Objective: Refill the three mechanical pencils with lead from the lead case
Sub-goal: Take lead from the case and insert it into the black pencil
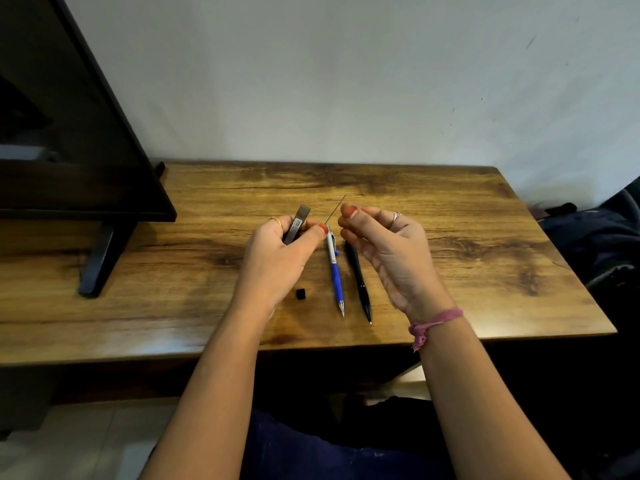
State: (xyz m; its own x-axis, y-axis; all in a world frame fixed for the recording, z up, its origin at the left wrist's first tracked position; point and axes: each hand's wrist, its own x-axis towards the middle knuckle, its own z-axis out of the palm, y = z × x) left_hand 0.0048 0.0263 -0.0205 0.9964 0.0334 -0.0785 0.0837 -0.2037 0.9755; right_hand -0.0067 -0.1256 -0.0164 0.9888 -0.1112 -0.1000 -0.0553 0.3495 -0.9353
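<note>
**Lead out of the case, two pencils on the wood**

Far left, a dark flat screen (69, 133) stands on a slanted black foot (98, 258), its glossy panel cut off by the frame edge. It sits on a wooden table (450, 237) with a warm, streaky grain and darker knots.

On to the left hand (277, 251): fingers curled round the lead case (297, 225), a slim, flat, dark grey rectangle with a pale printed label, tilted with its upper end away from the person. The thumb presses along the case's side; a thin ring shows on one finger. What is inside the case cannot be made out. Just below that hand, a small black cube-like cap (301, 294) lies alone on the wood.

Centre now: a hair-thin, straight lead (336, 209) slants up between the two hands. Its lower end sits by the left thumb tip, and whether it is still in the case mouth is hard to tell. Beneath it lies the blue pencil (335, 271), white upper barrel, blue grip, metal tip pointing toward the person. Just beside it, the black pencil (360, 282), smooth and glossy, lies nearly parallel, its top hidden under the right hand (384, 251).

That right hand hovers with fingertips bunched loosely near the lead, a ring on one finger; whether they actually pinch it cannot be told. A frayed pink thread band (434, 323) wraps the wrist. A third pencil is not visible.
</note>
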